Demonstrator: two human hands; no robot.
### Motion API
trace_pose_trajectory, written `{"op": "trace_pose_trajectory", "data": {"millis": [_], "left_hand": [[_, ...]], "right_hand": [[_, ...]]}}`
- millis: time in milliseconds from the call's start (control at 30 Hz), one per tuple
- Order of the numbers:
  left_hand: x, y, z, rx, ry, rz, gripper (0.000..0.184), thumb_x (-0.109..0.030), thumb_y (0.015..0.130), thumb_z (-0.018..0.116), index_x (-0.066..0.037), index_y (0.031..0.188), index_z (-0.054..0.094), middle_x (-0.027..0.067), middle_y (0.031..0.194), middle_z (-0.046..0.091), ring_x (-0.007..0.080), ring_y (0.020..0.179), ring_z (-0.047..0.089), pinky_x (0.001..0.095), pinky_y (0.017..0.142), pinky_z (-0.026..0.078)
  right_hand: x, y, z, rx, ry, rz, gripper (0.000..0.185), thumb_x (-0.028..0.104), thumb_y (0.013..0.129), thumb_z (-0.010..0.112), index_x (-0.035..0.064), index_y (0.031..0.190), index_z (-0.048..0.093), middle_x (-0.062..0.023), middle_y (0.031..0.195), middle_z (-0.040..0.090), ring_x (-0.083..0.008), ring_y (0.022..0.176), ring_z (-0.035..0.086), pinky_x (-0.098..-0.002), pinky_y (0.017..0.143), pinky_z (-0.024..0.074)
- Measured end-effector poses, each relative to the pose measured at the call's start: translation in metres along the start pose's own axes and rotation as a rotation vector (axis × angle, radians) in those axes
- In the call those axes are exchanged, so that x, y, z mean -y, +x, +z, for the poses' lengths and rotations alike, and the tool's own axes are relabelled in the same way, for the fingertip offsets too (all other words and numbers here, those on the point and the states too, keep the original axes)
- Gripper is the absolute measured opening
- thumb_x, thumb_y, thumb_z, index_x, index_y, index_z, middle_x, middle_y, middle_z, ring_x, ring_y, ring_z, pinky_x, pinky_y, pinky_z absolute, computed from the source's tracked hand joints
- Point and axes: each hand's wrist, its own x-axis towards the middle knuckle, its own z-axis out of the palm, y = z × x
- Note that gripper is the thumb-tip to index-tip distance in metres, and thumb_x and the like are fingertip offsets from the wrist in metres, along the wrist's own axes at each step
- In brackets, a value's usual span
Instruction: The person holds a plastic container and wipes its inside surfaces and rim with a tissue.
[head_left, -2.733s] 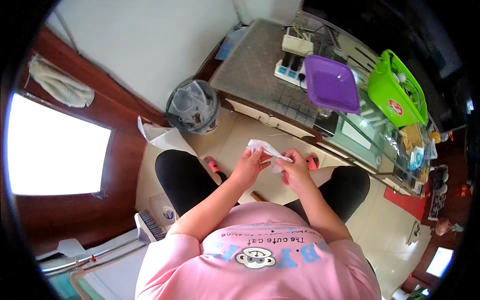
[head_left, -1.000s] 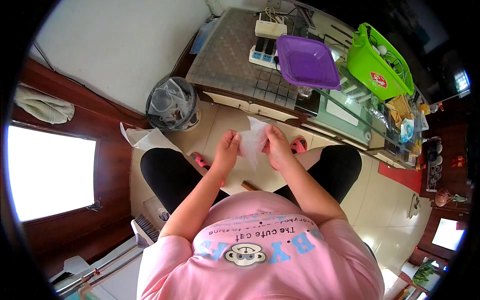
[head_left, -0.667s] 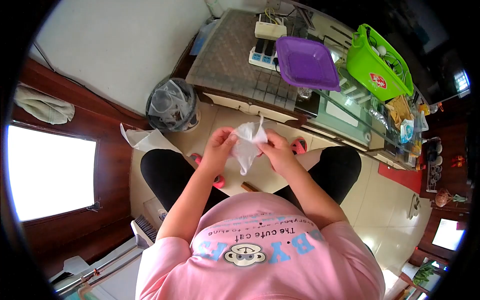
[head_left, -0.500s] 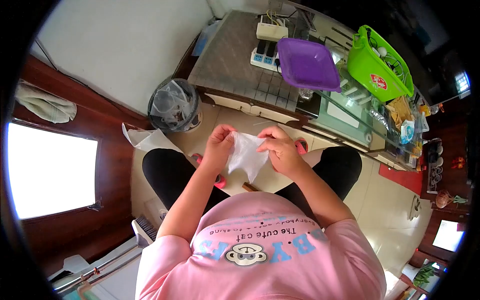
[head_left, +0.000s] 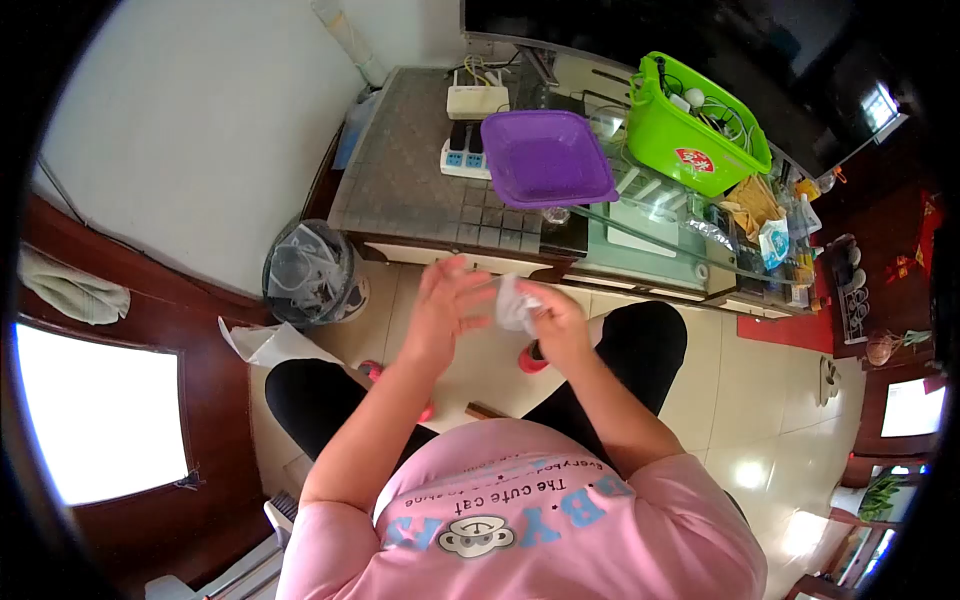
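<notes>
White, crumpled thin sheet (head_left: 514, 306) sits in the right hand's (head_left: 562, 328) fingertips, on the side facing the left hand (head_left: 437, 318), whose fingers spread wide.

A purple basin (head_left: 548, 158) sits beside a green basket (head_left: 665, 140).
</notes>
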Motion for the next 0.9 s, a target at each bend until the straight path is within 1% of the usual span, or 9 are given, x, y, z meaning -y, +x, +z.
{"op": "trace_pose_trajectory", "data": {"millis": [33, 100, 267, 367, 533, 567, 600, 733, 900], "left_hand": [[-0.006, 0.016, 0.002, -0.077, 0.102, 0.019, 0.044, -0.036, 0.094, 0.053, -0.012, 0.129, 0.038, 0.0073, 0.117, 0.056, 0.0213, 0.107, 0.055, 0.0436, 0.082, 0.048], [-0.013, 0.058, 0.003, -0.085, 0.183, 0.033, 0.065, -0.047, 0.09, 0.056, -0.014, 0.139, 0.03, 0.0117, 0.131, 0.047, 0.0266, 0.121, 0.047, 0.0516, 0.086, 0.047], [-0.025, 0.14, 0.047, -0.163, 0.441, -0.052, 0.093, -0.058, 0.084, 0.058, -0.021, 0.151, 0.007, 0.0116, 0.151, 0.026, 0.0316, 0.133, 0.035, 0.0569, 0.093, 0.043], [-0.021, 0.172, 0.054, -0.078, 0.51, -0.077, 0.092, -0.056, 0.086, 0.056, -0.025, 0.152, 0.001, 0.0079, 0.155, 0.022, 0.0328, 0.137, 0.031, 0.0581, 0.093, 0.043], [-0.009, 0.176, 0.02, -0.061, 0.483, -0.06, 0.066, -0.037, 0.096, 0.047, -0.025, 0.151, 0.013, 0.0081, 0.154, 0.023, 0.0327, 0.134, 0.035, 0.0577, 0.098, 0.039], [-0.001, 0.173, 0.001, 0.011, 0.372, 0.186, 0.062, -0.031, 0.098, 0.046, -0.021, 0.151, 0.016, 0.0099, 0.152, 0.026, 0.0315, 0.131, 0.039, 0.0539, 0.098, 0.041], [0.007, 0.167, -0.013, 0.083, 0.259, 0.428, 0.059, -0.025, 0.099, 0.045, -0.016, 0.15, 0.018, 0.0117, 0.149, 0.03, 0.0302, 0.129, 0.043, 0.05, 0.099, 0.042], [-0.009, 0.076, -0.01, -0.055, -0.109, 0.256, 0.048, -0.019, 0.102, 0.038, -0.008, 0.146, 0.024, 0.0094, 0.137, 0.043, 0.0207, 0.122, 0.047, 0.0354, 0.103, 0.04], [0.014, 0.04, -0.035, -0.021, -0.074, 0.425, 0.041, -0.026, 0.104, 0.034, -0.007, 0.14, 0.03, 0.0099, 0.135, 0.044, 0.0213, 0.121, 0.048, 0.0368, 0.103, 0.04]], "right_hand": [[0.0, 0.002, -0.01, -0.1, 0.184, 0.243, 0.032, 0.0, 0.091, 0.054, 0.0045, 0.122, 0.059, -0.0086, 0.113, 0.064, -0.0168, 0.101, 0.061, -0.0279, 0.084, 0.047], [-0.013, 0.006, -0.033, -0.205, 0.345, 0.268, 0.028, 0.007, 0.096, 0.05, 0.0042, 0.122, 0.059, -0.0034, 0.109, 0.063, -0.0098, 0.095, 0.058, -0.0247, 0.08, 0.0468], [0.006, 0.009, -0.06, -0.281, 0.543, 0.192, 0.035, 0.004, 0.093, 0.051, 0.0021, 0.128, 0.048, -0.0069, 0.11, 0.061, -0.0163, 0.098, 0.06, -0.0312, 0.087, 0.0493], [-0.017, 0.005, -0.077, -0.236, 0.494, 0.25, 0.03, 0.007, 0.095, 0.05, 0.0019, 0.125, 0.049, -0.0066, 0.112, 0.059, -0.0134, 0.096, 0.057, -0.0289, 0.084, 0.0474], [0.004, 0.003, -0.088, -0.2, 0.538, 0.277, 0.022, 0.012, 0.092, 0.06, 0.0011, 0.111, 0.063, -0.0051, 0.103, 0.062, -0.0129, 0.091, 0.059, -0.0264, 0.082, 0.0464], [0.006, 0.007, -0.088, -0.202, 0.544, 0.278, 0.022, 0.012, 0.092, 0.06, 0.0011, 0.111, 0.063, -0.0051, 0.103, 0.062, -0.0129, 0.091, 0.059, -0.0264, 0.082, 0.0464], [0.01, 0.013, -0.086, -0.218, 0.471, 0.206, 0.022, 0.011, 0.091, 0.06, 0.0006, 0.11, 0.063, -0.0053, 0.103, 0.062, -0.0136, 0.092, 0.059, -0.0265, 0.083, 0.0461], [0.037, 0.047, -0.048, -0.183, 0.16, -0.033, 0.02, 0.001, 0.088, 0.057, -0.0016, 0.106, 0.066, -0.0091, 0.103, 0.061, -0.0158, 0.097, 0.058, -0.0264, 0.085, 0.0451], [0.035, 0.09, 0.04, -0.096, -0.065, -0.241, 0.027, -0.001, 0.084, 0.054, -0.0024, 0.109, 0.064, -0.015, 0.106, 0.064, -0.023, 0.099, 0.062, -0.0307, 0.086, 0.0477]]}}
